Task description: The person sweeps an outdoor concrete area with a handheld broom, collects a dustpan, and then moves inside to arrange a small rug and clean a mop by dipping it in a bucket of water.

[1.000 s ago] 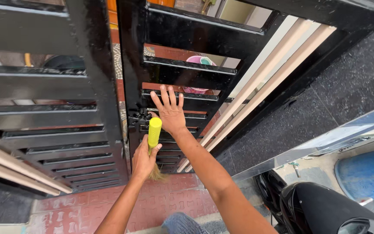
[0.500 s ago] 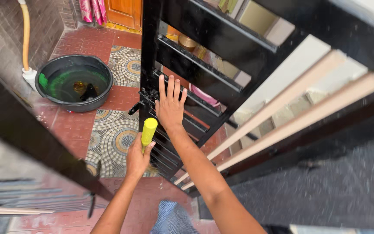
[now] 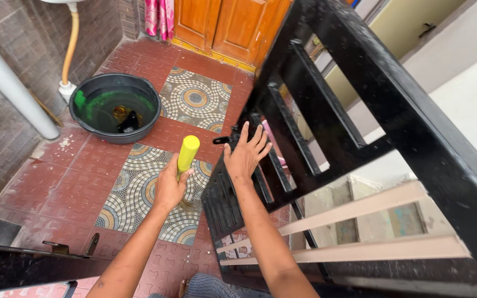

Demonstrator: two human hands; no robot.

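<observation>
Left hand (image 3: 171, 187) closed around the lower part of a yellow-handled brush (image 3: 186, 157); right hand (image 3: 245, 155) open, fingers spread, palm flat against the latch edge of a black metal gate (image 3: 327, 105). The brush is held over the patterned floor tiles (image 3: 139, 187), just left of the gate's edge. Its long axis runs nearly upright, tilted slightly right, with the rounded yellow end pointing up and away from the person and the bristles (only a tuft shows below the fist) pointing down. The handle looks stiff, light and smooth, probably plastic, best gripped mid-shaft as here. The gate, by its thick bars, is likely heavy and rigid, and its glossy paint may be slippery; the slatted panel near the latch offers the broadest surface for a flat palm. A black basin (image 3: 116, 107) holding greenish water stands well apart, by the brick wall (image 3: 1, 149).
</observation>
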